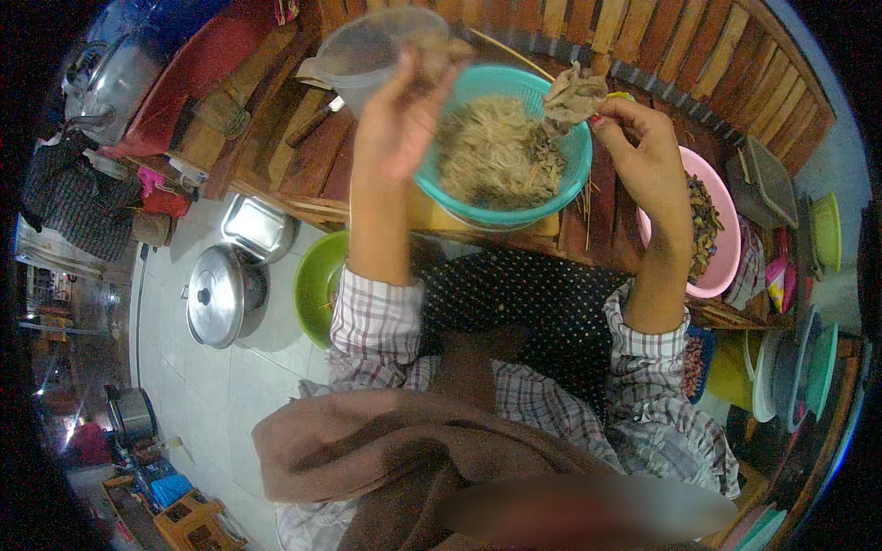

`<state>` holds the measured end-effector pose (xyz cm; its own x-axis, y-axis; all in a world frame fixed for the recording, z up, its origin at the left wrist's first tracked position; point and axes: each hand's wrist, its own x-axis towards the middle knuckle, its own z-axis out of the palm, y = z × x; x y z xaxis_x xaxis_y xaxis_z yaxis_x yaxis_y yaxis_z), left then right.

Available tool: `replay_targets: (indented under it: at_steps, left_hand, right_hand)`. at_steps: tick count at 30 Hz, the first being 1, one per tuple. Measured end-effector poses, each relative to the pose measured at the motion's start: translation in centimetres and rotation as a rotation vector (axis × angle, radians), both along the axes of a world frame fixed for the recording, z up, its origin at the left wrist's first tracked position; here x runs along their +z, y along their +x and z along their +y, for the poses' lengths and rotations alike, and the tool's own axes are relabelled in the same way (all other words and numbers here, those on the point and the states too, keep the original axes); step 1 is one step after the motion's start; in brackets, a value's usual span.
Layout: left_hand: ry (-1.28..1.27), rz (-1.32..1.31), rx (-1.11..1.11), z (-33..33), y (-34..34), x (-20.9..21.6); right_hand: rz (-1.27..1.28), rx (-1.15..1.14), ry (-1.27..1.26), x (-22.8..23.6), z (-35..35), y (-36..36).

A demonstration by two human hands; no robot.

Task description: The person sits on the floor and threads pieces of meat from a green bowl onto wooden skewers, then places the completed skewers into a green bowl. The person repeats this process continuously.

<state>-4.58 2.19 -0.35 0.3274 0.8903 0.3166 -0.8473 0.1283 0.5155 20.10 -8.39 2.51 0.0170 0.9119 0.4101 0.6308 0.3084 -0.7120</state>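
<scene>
Brown, crumpled husk (571,97) pinched in right hand (643,156)'s closed grip; left hand (397,124) pinches another scrap (441,53).

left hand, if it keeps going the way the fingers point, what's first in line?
Likely the clear plastic container just past the left hand, whose fingers point up and away across the wooden table. Depth is unclear; it may pass over the teal colander.

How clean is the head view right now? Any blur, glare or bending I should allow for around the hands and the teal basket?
Head view: the left hand and right hand over the teal basket are fairly sharp under a bluish cast; slats of the wooden platform bend toward the rim; black corners frame the picture; a smeared blurred patch sits at the lower edge; the metal pot lid shows mild glare.
</scene>
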Motion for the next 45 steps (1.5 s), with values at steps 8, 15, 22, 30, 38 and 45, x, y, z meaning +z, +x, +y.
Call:
replay_targets:
  at_steps: [8,15,22,30,38,45]
  left_hand:
    - [0.108,0.274,0.181,-0.7,-0.4,0.4]
    - [0.162,0.339,0.21,-1.0,-1.2,0.8]
    - [0.173,0.413,0.164,-1.3,-1.9,1.2]
    - [0.239,0.567,0.282,-0.9,-2.6,0.9]
    - [0.254,0.571,0.338,-1.5,-2.5,1.0]
    - [0.318,0.613,0.266,-1.0,-3.1,0.6]
  right_hand:
    - [-0.021,0.036,0.001,-0.1,-0.5,-0.2]
    - [-0.09,0.024,0.041,0.1,-1.0,-0.2]
    - [-0.074,0.03,-0.007,-0.1,-0.7,0.1]
    - [-0.118,0.006,-0.003,-0.5,-0.8,0.4]
    - [-0.054,0.058,-0.05,-0.1,-1.1,0.5]
    - [-0.042,0.066,-0.033,-0.6,-1.0,0.7]
